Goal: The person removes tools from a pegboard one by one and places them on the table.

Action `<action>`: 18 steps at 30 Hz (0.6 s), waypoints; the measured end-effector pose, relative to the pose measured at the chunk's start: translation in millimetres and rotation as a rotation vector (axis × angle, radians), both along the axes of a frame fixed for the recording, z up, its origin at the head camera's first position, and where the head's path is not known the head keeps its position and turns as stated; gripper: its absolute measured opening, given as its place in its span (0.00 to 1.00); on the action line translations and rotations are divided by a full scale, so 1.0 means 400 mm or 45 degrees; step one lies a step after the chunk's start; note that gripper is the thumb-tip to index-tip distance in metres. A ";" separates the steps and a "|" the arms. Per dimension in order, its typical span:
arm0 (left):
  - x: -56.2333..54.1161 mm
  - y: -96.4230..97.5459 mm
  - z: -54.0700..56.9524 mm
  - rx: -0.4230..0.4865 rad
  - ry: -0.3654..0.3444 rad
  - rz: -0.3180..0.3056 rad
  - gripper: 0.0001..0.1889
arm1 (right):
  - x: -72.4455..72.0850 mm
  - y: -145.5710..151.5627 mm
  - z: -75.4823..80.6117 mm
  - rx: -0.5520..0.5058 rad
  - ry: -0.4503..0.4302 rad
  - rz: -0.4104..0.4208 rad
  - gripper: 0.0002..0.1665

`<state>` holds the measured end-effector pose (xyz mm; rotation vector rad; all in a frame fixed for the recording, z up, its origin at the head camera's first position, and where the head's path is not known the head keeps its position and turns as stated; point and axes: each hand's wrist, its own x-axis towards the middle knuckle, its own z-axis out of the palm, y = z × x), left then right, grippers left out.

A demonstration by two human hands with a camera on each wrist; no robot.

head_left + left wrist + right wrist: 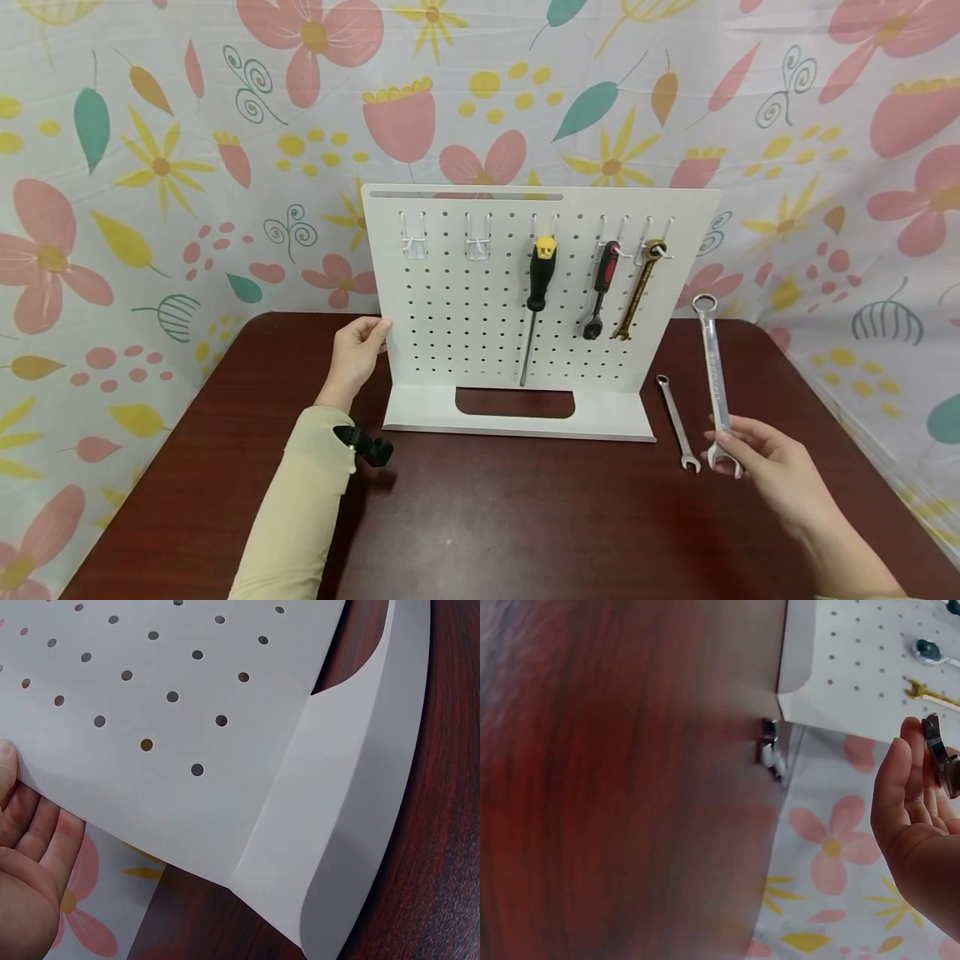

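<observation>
My left hand (356,358) grips the left edge of a white pegboard (465,333), thumb at the front and fingers behind, as the left wrist view also shows. My right hand (772,467) holds a large silver combination wrench (716,375) by its open-jaw end, with the ring end pointing up. It is to the right of the board, raised over the table. Only the wrench's open-jaw end (934,742) shows in the right wrist view. A smaller silver combination wrench (677,425) lies on the table between the board and my right hand.
On the pegboard's hooks hang a black-and-yellow screwdriver (542,275), a ratchet with a black-and-red handle (605,271) and a gold wrench (637,292). Two wire hooks (477,246) at the left carry nothing. A flowered curtain (225,167) stands behind the dark red table (510,508).
</observation>
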<state>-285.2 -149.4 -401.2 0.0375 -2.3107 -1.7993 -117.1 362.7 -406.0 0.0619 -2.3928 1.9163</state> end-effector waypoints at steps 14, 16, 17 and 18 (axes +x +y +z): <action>0.001 0.000 0.001 -0.017 0.000 0.002 0.19 | -0.009 0.042 -0.040 -0.302 -0.118 0.090 0.17; 0.002 0.001 0.001 -0.012 -0.006 0.001 0.19 | -0.009 0.047 -0.043 -0.365 -0.137 0.108 0.16; 0.002 0.000 0.001 -0.008 -0.008 0.001 0.19 | -0.009 0.049 -0.045 -0.389 -0.146 0.114 0.16; 0.002 0.000 0.000 -0.005 -0.009 -0.001 0.19 | -0.010 0.052 -0.047 -0.406 -0.157 0.118 0.17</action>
